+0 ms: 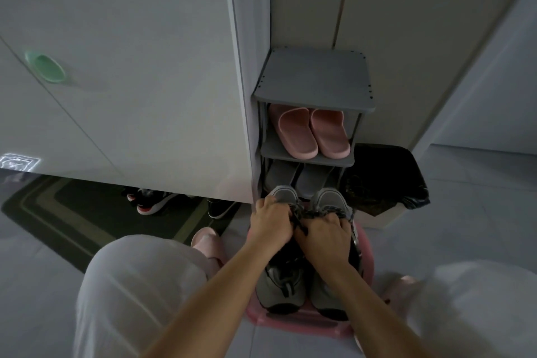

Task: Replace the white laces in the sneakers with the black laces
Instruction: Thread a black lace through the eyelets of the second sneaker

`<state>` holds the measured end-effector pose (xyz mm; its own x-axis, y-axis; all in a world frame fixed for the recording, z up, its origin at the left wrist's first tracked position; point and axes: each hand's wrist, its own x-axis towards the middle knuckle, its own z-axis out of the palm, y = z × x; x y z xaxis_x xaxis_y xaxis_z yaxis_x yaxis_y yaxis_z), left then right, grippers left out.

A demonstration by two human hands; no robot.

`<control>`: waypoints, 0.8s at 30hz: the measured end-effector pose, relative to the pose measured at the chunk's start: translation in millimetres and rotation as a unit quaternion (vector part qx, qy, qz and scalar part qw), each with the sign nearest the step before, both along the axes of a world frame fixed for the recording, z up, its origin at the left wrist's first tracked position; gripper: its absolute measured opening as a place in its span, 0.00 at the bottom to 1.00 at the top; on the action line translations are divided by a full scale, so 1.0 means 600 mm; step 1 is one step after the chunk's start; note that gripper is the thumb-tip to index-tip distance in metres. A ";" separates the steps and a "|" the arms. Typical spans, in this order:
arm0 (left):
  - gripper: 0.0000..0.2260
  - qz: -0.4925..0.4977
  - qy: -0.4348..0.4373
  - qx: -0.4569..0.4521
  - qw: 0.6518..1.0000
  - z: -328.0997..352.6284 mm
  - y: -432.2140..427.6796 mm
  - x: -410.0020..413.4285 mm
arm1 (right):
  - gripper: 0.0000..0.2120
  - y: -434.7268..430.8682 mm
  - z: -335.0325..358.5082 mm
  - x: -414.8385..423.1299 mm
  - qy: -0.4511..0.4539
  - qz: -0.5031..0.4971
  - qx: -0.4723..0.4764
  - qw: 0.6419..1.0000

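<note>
Grey mesh sneakers are sitting side by side on a pink stool between the person's knees, toes pointing at the grey shoe rack.

The head camera is giving the only view, and it is dim. The left hand is lying over the lacing of the left sneaker and the right hand over its neighbour, the two nearly touching. Each grip is closing with curled fingers on the black lace, a dark strand of which is running between the knuckles. The fingertips are tucking out of sight beneath the hands, so just how the pinch is sitting I cannot tell. No white lace is showing, and dark lacing is already crossing the right sneaker's front, so I am judging the job to be far along, with the hands now working on drawing up or tying off.

To do this step well, one hand should be pinning the shoe down while the other is pulling, since the stool is small and the heels are lying close to its near edge. The lace should be going through flat and untwisted. Both ends should be coming out level before any knot. In this light, feeling for each eyelet is looking safer than trusting the eye.
</note>
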<state>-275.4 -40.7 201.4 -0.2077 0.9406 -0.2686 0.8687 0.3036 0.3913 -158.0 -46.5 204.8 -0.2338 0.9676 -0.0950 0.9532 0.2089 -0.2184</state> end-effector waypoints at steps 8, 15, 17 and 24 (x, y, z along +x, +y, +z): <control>0.03 0.075 -0.071 0.093 0.990 -0.001 0.003 -0.033 | 0.16 -0.001 -0.003 -0.002 0.010 -0.010 0.018 1.000; 0.14 0.327 -0.165 0.132 0.921 -0.003 -0.047 -0.108 | 0.16 0.001 -0.011 -0.004 0.022 -0.025 0.025 0.999; 0.08 0.300 -0.152 0.020 0.942 -0.004 -0.059 -0.106 | 0.16 0.001 -0.011 -0.006 0.015 -0.027 0.029 0.999; 0.13 0.174 -0.103 0.002 0.979 -0.010 -0.040 -0.058 | 0.14 0.002 -0.012 -0.004 0.100 -0.055 0.041 0.993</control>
